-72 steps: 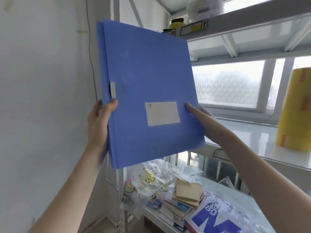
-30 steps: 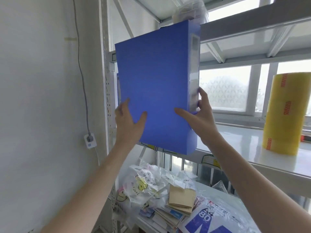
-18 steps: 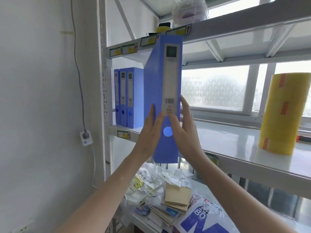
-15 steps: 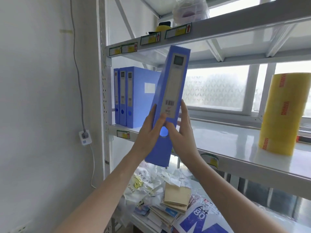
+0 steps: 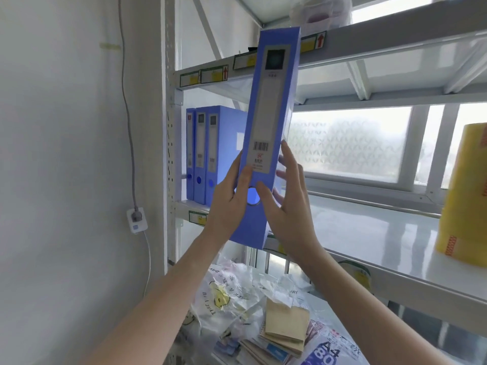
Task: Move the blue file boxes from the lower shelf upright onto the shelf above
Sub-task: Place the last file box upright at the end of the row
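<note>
I hold a blue file box (image 5: 271,106) nearly upright, spine toward me, its top leaning slightly right, in front of the middle shelf (image 5: 369,233). My left hand (image 5: 230,201) grips its lower left side and my right hand (image 5: 288,204) grips its lower right side. Its bottom edge hangs just below the shelf's front lip. Three blue file boxes (image 5: 208,156) stand upright at the shelf's left end, against the post.
A big yellow tape roll (image 5: 466,196) stands at the shelf's right. The upper shelf beam (image 5: 382,40) runs close above the held box. The lower shelf carries plastic bags (image 5: 237,293), paper packs (image 5: 284,327) and booklets. A wall socket (image 5: 136,223) is at left.
I turned the box from broad face toward me to spine toward me, exposing the three standing boxes. In the last half second it rose a little and stands slightly straighter.
</note>
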